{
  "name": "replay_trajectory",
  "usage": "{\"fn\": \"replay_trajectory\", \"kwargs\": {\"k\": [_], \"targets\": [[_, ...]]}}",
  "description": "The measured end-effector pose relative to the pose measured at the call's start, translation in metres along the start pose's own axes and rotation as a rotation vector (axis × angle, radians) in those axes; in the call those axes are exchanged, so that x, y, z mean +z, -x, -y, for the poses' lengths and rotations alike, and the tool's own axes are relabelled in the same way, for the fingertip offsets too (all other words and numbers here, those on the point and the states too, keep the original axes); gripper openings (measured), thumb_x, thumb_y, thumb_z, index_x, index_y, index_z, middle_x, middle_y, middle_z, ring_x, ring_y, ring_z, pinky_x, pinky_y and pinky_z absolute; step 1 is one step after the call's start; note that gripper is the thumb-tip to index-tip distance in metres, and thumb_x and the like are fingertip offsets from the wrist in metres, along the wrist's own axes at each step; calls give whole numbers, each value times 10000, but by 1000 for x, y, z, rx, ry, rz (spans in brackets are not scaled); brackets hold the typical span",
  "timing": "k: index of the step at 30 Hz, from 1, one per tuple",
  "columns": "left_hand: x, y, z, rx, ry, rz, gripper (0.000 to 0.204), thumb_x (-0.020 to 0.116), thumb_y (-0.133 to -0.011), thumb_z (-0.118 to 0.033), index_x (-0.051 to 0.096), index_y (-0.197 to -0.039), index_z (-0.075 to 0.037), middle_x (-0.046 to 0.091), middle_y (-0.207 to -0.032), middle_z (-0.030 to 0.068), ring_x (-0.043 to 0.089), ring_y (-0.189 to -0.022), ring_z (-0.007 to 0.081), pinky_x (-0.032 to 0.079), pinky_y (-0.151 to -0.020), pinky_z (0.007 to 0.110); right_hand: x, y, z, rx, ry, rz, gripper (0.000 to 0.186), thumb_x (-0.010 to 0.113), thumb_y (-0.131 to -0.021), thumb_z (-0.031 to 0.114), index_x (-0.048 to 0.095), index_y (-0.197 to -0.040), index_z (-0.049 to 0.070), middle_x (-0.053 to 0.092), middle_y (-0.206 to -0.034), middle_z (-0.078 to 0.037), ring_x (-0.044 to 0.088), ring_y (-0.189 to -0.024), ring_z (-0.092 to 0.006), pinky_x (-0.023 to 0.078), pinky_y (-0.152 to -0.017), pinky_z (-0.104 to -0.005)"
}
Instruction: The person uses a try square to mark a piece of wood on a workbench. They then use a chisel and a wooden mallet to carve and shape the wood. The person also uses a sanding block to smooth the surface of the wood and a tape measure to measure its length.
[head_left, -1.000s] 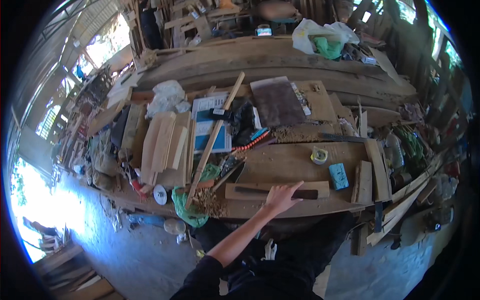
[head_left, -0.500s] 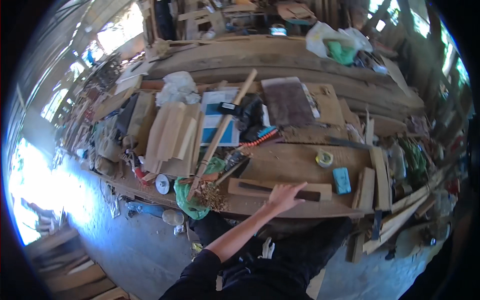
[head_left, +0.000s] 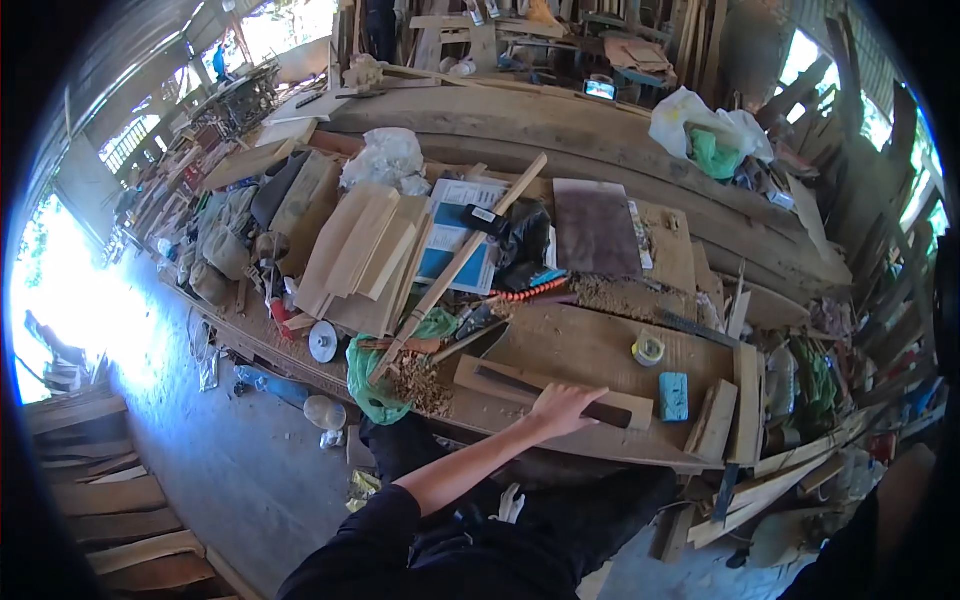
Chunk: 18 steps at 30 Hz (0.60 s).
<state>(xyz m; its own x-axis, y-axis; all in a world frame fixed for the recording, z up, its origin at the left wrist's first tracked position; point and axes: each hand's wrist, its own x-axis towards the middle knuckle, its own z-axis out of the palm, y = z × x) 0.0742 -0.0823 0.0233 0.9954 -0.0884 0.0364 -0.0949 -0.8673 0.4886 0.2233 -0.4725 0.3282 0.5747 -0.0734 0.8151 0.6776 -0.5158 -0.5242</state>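
Note:
My left hand (head_left: 562, 411) reaches across the near edge of the bench, its fingers closed over a long dark flat bar (head_left: 610, 413). The bar lies along a pale wooden board (head_left: 480, 382), narrower at its left end; I cannot tell whether it is a file or a strip of dark wood. On the right rim, a dark sleeve and a blurred bare part of my right arm (head_left: 905, 490) show, with the hand out of sight. A blue-green block (head_left: 674, 397) and a roll of tape (head_left: 648, 349) lie to the right of the board.
Wood offcuts (head_left: 715, 420) stand at the bench's right end. Left of the board are a green plastic bag (head_left: 375, 385) with shavings (head_left: 423, 384), a long slanting stick (head_left: 460, 265) and stacked thin boards (head_left: 350, 250). Thick planks (head_left: 450, 120) lie behind.
My view has shifted, so the bench looks tilted down to the right. The left hand's extended finger has curled in over the dark bar.

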Motion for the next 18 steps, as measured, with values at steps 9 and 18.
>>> {"fn": "replay_trajectory", "kwargs": {"k": [9,18], "targets": [[-2,0,0,9,-24,18,760,808,-897,-462,527,-1569,-242,785,-942,180,767,-908,387,603,-808,521,-2,1,-2,21,9,-8,483,543,-1073,353,640,-1374,-12,639,-1396,-160,568,-1345,-308,439,-1162,-420],[6,3,1,-15,-29,7,773,833,-873,-447,558,-1550,-196,777,-1165,160,746,-1065,383,604,-877,503,0,4,-14,73,53,20,462,550,-1070,332,648,-1367,-8,649,-1379,-152,578,-1329,-299,442,-1157,-411]]}}
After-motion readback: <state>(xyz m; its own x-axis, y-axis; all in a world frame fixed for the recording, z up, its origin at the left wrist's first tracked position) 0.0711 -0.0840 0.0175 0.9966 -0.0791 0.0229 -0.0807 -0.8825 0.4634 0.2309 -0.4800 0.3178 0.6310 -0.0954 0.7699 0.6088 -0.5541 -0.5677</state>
